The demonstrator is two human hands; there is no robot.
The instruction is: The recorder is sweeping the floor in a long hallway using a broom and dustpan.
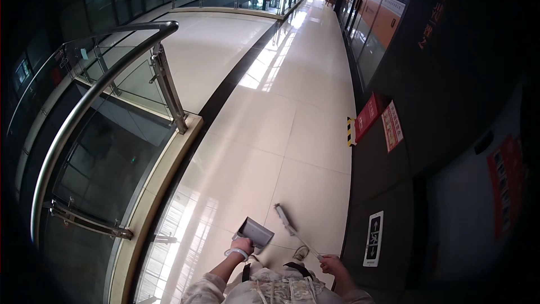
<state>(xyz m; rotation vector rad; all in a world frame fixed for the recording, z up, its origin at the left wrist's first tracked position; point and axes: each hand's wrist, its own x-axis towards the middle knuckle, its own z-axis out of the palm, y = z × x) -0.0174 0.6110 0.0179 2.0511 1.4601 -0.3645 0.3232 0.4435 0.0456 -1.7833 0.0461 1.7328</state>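
Observation:
My left hand [242, 245], with a pale band at its wrist, is closed around the handle of a grey dustpan [255, 233]. The pan sits in front of my body, low over the tiles; whether it touches them I cannot tell. To its right is a small hand brush [286, 220] with a grey head and a thin light handle. My right hand [334, 265] grips the end of that handle, and the brush head points forward and left, apart from the dustpan. Part of each handle is hidden by my fingers.
A glossy tiled floor [264, 129] runs ahead as a corridor. A glass railing with a metal handrail [90, 101] lines the left. Along the right dark wall stand a red box [368, 117] with a striped edge and an exit sign [373, 239]; glass doors [374, 14] follow farther off.

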